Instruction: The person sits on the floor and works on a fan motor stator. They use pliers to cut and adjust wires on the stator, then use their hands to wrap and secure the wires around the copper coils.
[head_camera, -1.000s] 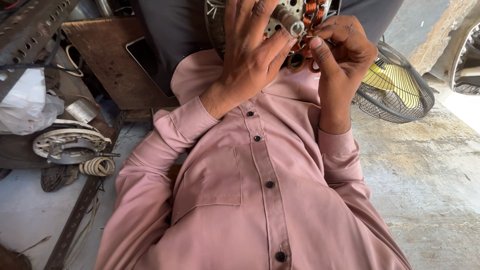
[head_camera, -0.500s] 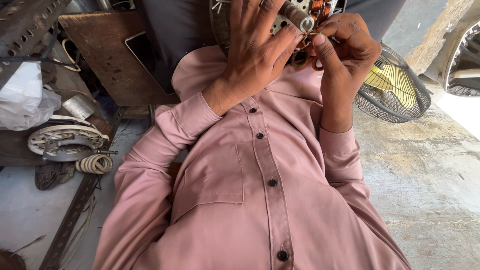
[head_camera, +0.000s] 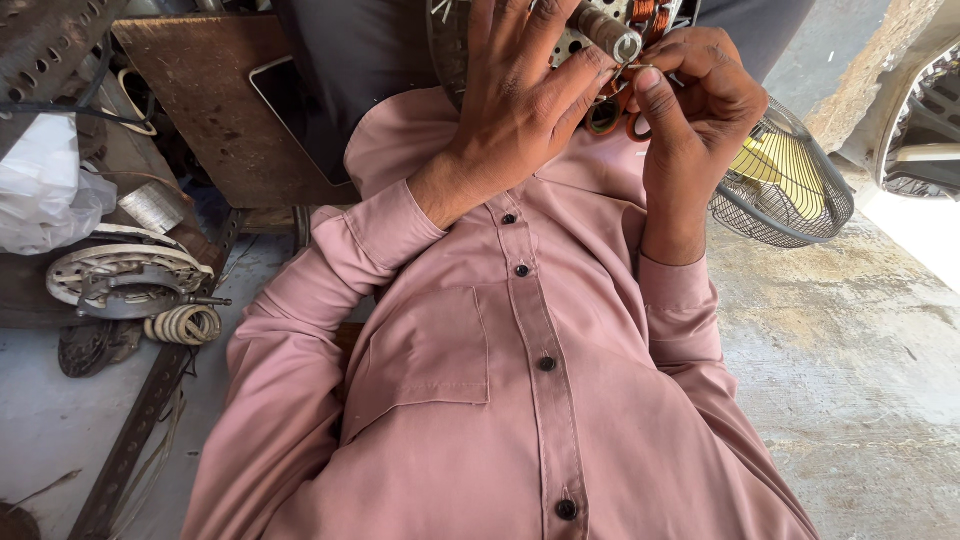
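Fingers (head_camera: 560, 85) of the left hand (head_camera: 520, 110) lie spread flat across the face of a round metal motor stator (head_camera: 600, 25) held up at the top of the view, pressing against it rather than gripping round it. Beside them, the right hand (head_camera: 695, 105) has its thumb and forefinger pinched together on a thin strand of wire (head_camera: 640, 68) just under the stub of a grey shaft (head_camera: 608, 30) that sticks out from the middle of the stator. Orange-brown copper coils (head_camera: 612, 112) show between the two hands, touching the fingertips of both. Both wrists come out of the buttoned cuffs of a dusty pink shirt (head_camera: 500, 380), which fills the lower middle of the view.

Behind the right hand a small fan with a dark wire cage (head_camera: 790, 200) and yellow blades stands on the concrete floor (head_camera: 860, 340). To the left, a rusty brown metal plate (head_camera: 200, 90) leans near a white plastic bag (head_camera: 45, 195), a round metal housing part (head_camera: 120, 280) and a small coil of pale wire (head_camera: 183, 325), all well apart from the hands.
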